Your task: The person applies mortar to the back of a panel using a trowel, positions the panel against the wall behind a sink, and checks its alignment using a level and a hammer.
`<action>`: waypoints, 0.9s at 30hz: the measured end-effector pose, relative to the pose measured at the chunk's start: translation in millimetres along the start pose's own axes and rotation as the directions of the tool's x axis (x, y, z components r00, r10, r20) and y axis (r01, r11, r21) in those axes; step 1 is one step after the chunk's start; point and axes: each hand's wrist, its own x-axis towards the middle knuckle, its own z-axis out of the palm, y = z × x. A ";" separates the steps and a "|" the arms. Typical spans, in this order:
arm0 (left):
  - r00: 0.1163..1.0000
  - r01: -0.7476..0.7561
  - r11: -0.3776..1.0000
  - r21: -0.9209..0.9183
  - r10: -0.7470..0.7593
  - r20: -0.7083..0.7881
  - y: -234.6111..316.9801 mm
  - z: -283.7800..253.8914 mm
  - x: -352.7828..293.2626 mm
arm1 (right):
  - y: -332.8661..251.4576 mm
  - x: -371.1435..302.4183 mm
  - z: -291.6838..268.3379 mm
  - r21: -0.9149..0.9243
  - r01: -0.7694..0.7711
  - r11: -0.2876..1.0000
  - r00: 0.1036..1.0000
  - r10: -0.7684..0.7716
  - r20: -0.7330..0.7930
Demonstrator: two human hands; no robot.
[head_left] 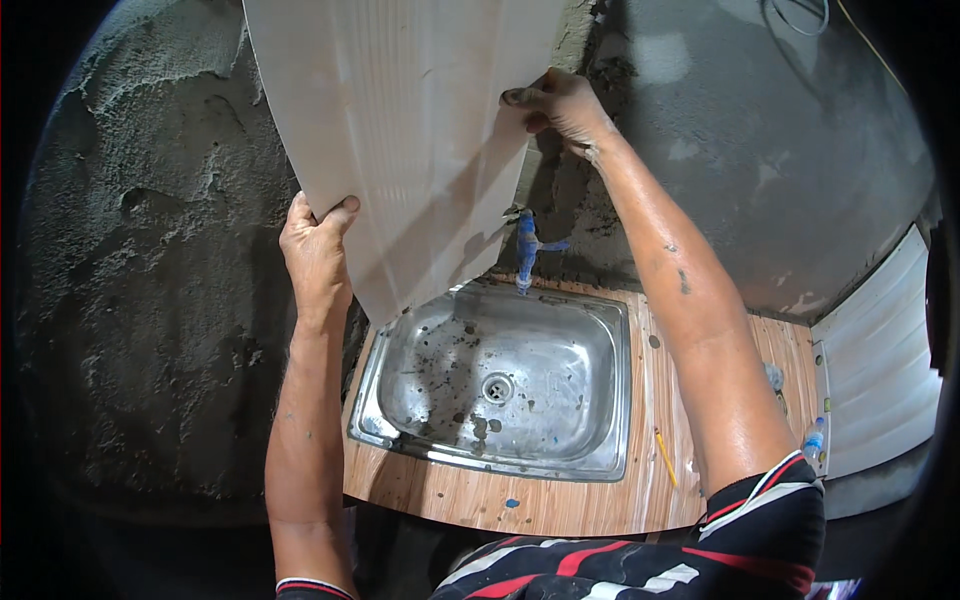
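1. Left hand (318,248), left of centre, clamps the pale panel (410,130) by its edge.
2. Right hand (572,108), upper right of centre, pinches the opposite edge.
3. The panel (faintly striped) spans the upper middle, lower end by the steel sink (545,385).

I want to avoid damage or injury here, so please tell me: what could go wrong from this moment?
The large pale panel is held at its side edges by the left hand and the right hand; if either grip slips, it could drop toward the metal sink below. Its right edge appears close to the blue tap, so a swing might knock it. Both hands are bare, so a sharp edge could cut them.
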 end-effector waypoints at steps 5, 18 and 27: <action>1.000 0.007 0.999 -0.048 -0.006 0.030 -2.2 15.4 7.0 | 5.8 -1.9 -13.1 0.042 0.006 0.999 0.997 -0.003 -0.077; 0.993 0.022 0.998 -0.067 -0.014 0.117 -12.5 19.6 35.8 | 5.6 -23.0 -19.2 0.060 0.033 0.998 0.989 -0.024 -0.144; 0.984 0.050 0.997 -0.065 -0.038 0.172 -13.8 15.4 44.3 | 9.8 -23.0 -13.0 0.066 0.027 0.997 0.971 -0.011 -0.237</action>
